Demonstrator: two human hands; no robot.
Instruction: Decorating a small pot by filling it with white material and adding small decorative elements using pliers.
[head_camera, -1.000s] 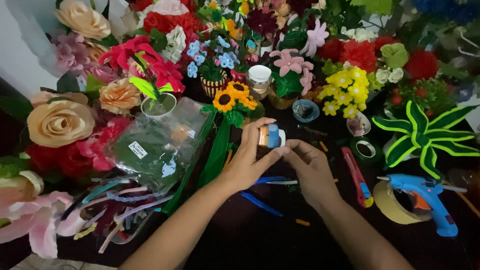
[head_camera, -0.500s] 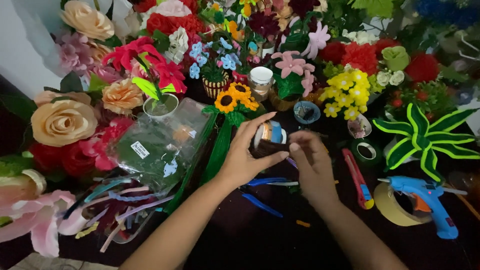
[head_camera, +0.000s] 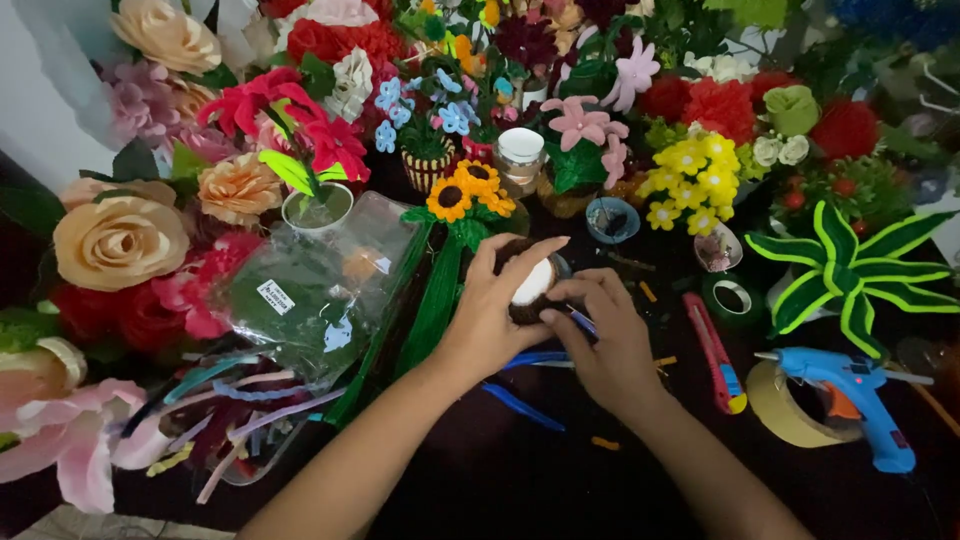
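Hands meet mid-table: left hand (head_camera: 490, 320) curled around small dark pot (head_camera: 528, 288), pale filling showing, nothing planted yet; right hand (head_camera: 605, 335) pinches blue pipe cleaner (head_camera: 583, 320) at its rim. Glue gun (head_camera: 850, 392) lies aside.

Dark worktable, dim light, handmade flowers packed along the back and left.

Table (head_camera: 500, 490) surface is near-black; the bare part sits low in frame. A strip of pale wall (head_camera: 40, 110) shows at upper left, behind a big cream rose (head_camera: 118, 240). Light is weak and uneven, brightest on the yellow blossom cluster (head_camera: 692, 180) and the striped green leaves (head_camera: 850, 265) at right. No window, floor or other furniture in view.
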